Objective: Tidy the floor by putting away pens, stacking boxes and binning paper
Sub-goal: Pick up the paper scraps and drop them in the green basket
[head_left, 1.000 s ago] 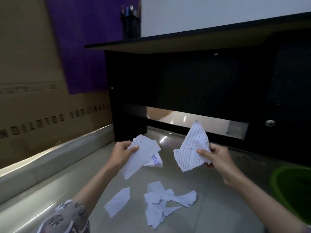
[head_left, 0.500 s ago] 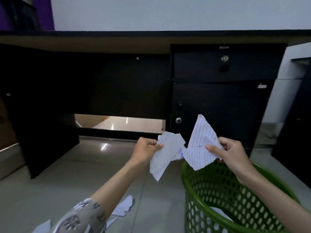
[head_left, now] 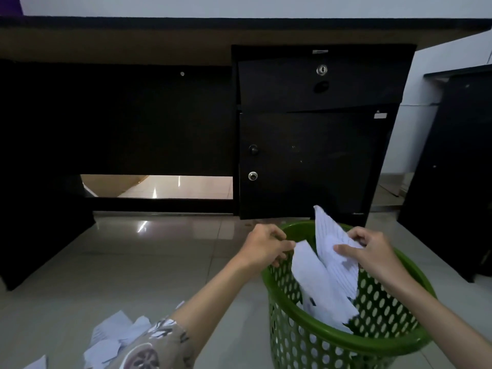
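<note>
Both hands are hovering over the green bin (head_left: 346, 339), just apart from each other. Left hand (head_left: 262, 247) is pinching a plain white sheet (head_left: 314, 283) that is hanging into the bin's mouth. Right hand (head_left: 372, 251) is gripping a lined sheet (head_left: 332, 241), its tip pointing upward. More paper scraps (head_left: 111, 334) are lying on the floor, near left.

- Ruled, handwritten lines on the torn paper (head_left: 331, 243) held over the green basket (head_left: 346, 339): too blurred to read.
- Small pale sticker (head_left: 380, 115) on the upper right corner of the desk's cabinet door: print too small to make out.
- Small tag (head_left: 320, 51) above the drawer: unreadable.
</note>
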Motion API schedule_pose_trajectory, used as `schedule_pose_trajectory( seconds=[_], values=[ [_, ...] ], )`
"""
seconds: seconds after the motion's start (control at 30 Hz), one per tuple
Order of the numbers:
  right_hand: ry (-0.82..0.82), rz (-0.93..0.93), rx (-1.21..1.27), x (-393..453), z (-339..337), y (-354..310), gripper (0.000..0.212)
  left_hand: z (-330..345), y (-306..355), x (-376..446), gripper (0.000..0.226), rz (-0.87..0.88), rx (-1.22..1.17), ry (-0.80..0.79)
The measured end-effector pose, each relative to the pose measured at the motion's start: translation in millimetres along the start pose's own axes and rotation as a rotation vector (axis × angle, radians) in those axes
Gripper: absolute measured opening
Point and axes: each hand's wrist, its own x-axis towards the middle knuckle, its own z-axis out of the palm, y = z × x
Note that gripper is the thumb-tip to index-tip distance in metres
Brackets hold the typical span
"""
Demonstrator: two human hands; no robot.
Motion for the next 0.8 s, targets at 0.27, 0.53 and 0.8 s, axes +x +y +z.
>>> schedule_pose_trajectory(
  seconds=[0.27,0.53,0.8],
  values=[
    [-0.06,0.047,0.022,2,11,-11,0.013,-29,-11,-9,0.026,0.024,0.003,0.144],
    [-0.18,-0.04,0.081,-7,47,-53,0.007,-64,-26,-26,0.022,0.001,0.037,0.221],
    [-0.402,-0.236,0.125,-16,133,-126,0.01,-148,-58,-85,0.01,-0.05,0.158,0.338]
  ],
)
